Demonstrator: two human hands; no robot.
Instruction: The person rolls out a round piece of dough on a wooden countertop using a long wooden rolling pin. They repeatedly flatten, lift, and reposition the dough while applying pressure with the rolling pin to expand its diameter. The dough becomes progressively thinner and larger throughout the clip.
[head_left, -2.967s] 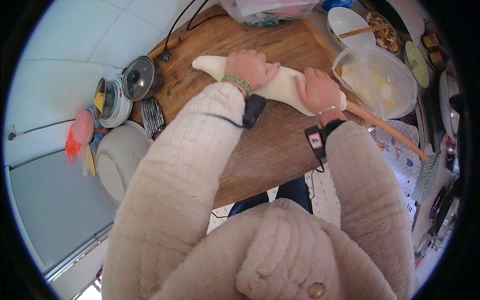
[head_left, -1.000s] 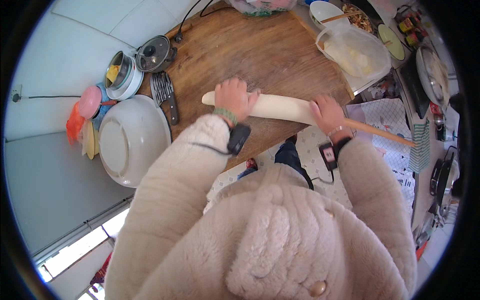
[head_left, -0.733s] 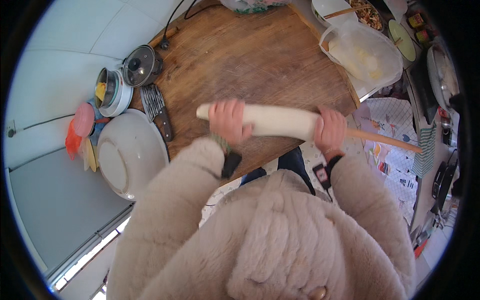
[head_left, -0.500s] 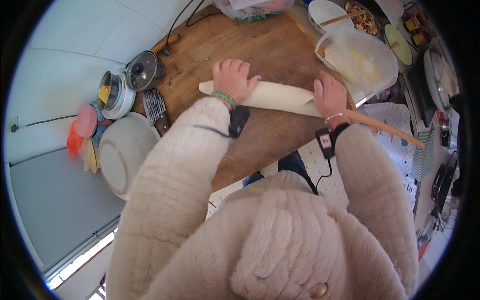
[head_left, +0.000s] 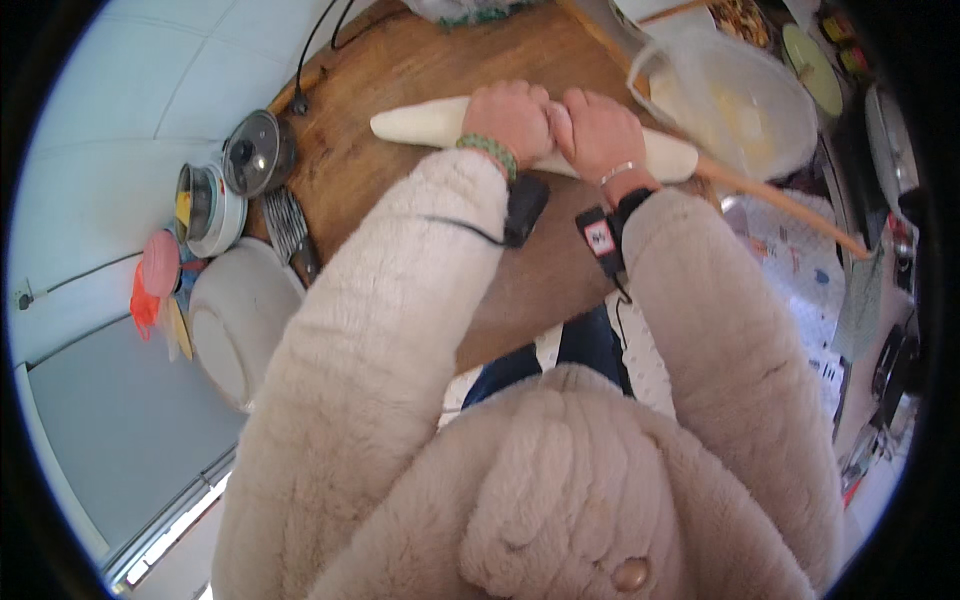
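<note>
Right now both hands press palm-down, side by side, on the middle of a long pale roll of dough [head_left: 420,122] that lies across the far part of a round brown wooden table [head_left: 400,70]. Fingers of the left hand [head_left: 510,115] curve over the roll, and the right hand [head_left: 597,130] does the same just beside it, the two hands touching at the thumbs. Either end of the dough sticks out past the hands. A thin wooden stick [head_left: 780,200] runs from under the right end of the roll toward the right. Beyond it stands a clear plastic tub with yellowish contents [head_left: 740,100]. At the table's left edge sit a small lidded metal pot [head_left: 255,155], a steel cup [head_left: 205,205] and a large white bowl [head_left: 240,320].
</note>
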